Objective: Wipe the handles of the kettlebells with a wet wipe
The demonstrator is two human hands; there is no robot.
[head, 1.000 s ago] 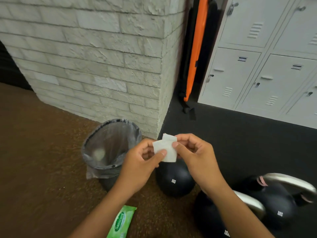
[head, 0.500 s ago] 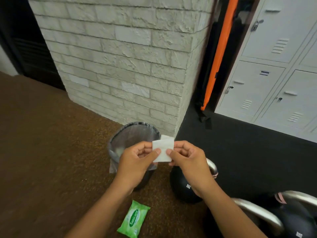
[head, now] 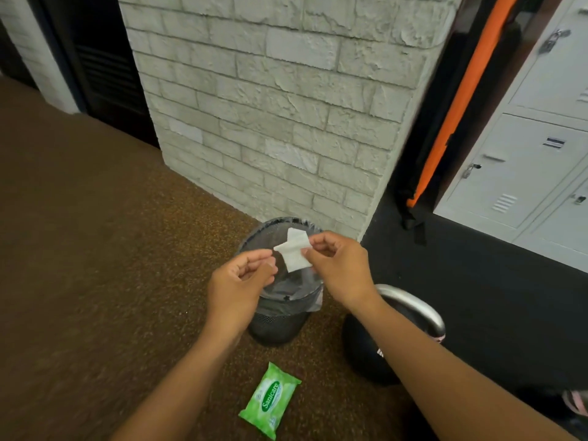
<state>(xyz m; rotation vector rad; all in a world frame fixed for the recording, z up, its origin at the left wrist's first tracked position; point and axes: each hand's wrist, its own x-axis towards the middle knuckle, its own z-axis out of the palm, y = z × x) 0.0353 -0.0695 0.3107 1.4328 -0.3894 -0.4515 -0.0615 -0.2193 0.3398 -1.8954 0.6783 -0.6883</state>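
A small white wet wipe hangs over the open bin, pinched at its right edge by my right hand. My left hand hovers just left of the wipe with its fingers curled, a small gap away from the wipe's corner. A black kettlebell with a silver handle stands on the floor under my right forearm, which hides part of it. Only a pink-banded sliver of a second kettlebell shows at the right edge.
A black mesh bin with a clear liner stands against the corner of the white brick pillar. A green wet wipe pack lies on the brown floor. Grey lockers and an orange-black bag are at the right.
The view has swung left. Both hands moved over the bin. My left hand has let go of the wipe, which my right hand alone now holds.
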